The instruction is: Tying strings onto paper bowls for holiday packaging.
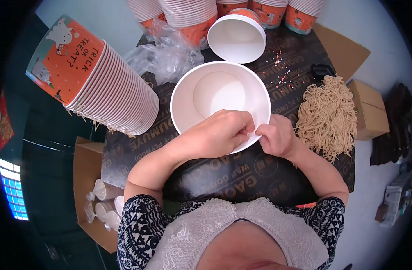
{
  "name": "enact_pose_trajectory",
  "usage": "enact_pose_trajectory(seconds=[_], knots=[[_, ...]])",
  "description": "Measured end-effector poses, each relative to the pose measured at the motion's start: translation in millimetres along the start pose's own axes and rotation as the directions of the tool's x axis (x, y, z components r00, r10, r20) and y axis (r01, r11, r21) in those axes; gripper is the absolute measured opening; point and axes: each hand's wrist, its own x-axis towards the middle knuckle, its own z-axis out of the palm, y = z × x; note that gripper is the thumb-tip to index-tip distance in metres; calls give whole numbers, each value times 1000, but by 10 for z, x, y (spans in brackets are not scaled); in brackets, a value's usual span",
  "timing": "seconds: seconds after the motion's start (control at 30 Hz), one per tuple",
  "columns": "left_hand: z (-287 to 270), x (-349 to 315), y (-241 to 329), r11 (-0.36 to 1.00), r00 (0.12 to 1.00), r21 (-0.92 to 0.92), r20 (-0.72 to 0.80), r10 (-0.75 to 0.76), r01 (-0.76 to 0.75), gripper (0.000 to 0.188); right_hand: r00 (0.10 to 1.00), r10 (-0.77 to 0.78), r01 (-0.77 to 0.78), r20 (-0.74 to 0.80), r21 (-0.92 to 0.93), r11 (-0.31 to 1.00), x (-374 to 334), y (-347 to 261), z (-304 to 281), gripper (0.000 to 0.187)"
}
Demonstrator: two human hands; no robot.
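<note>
A white-lined paper bucket point(186, 94) stands in front of me with its mouth facing up. My left hand point(221, 134) reaches over its near rim, fingers curled together inside by the right wall; what they pinch is hidden. From outside, my right hand point(278, 136) is closed at the same part of the rim, thumb and fingers pressed together against the edge. Beside my right forearm lies a heap of beige cords point(328, 116). To the left, a tall stack of nested orange and white paper buckets point(120, 90) leans on its side, with cord ends hanging along it.
Another paper bucket point(237, 38) lies tipped behind, before more stacks point(190, 18). Crumpled clear plastic point(170, 56) sits at the back left of the dark tabletop point(206, 180). Small bright specks point(283, 74) are scattered at the back right. Cardboard boxes point(370, 110) flank the table.
</note>
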Motion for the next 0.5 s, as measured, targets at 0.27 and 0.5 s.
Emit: enact_pose_trajectory(seconds=[0.27,0.5], knots=[[10,23,-21,998,999,48,-11,30,-30,13,1000,-9,9,-22,-6,1000,31,-15,-9,29],[68,-14,6,979,983,146,-100,157,-142,9,1000,9,-9,-25,5,1000,24,-29,-1,28]])
